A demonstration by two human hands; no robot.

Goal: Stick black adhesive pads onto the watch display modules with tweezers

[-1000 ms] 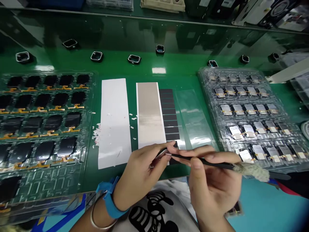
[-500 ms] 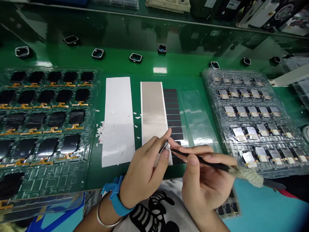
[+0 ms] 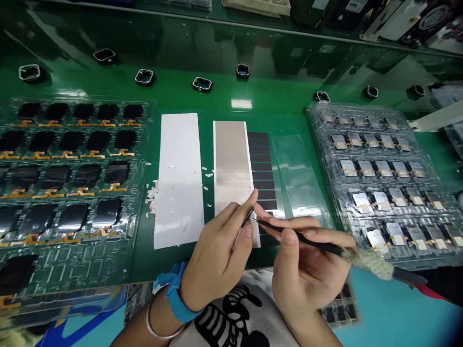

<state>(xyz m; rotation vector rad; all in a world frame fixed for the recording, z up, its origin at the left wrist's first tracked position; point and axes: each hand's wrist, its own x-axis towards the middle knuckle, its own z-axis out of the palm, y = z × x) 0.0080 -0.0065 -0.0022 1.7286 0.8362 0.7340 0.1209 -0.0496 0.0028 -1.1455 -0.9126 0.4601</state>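
My left hand (image 3: 215, 255), with a blue strap at the wrist, pinches a small flat watch screen (image 3: 247, 218) between thumb and fingers. Only its dark thin edge and a bit of pale surface show; the rest is behind the fingers. In my right hand (image 3: 307, 274) are black tweezers (image 3: 323, 246) with a cloth-like wrap round the rear part. Their thin metal tip touches or nearly touches the screen's edge. Both hands meet above the lower end of a grey-beige sheet (image 3: 231, 154) and a strip of black rectangles (image 3: 263, 168).
A clear tray (image 3: 87, 270) of black screens with orange flex cables lies left; another tray (image 3: 318, 140) holds silver-backed parts at right. White paper (image 3: 181, 173) lies beside small white scraps (image 3: 152, 200). Clear film (image 3: 296, 173) lies right of centre. Several watch cases (image 3: 202, 84) stand behind.
The view has shifted slightly. Both hands keep almost the same pose, and the tweezers' tip stays at the screen's edge, which has tilted a little.
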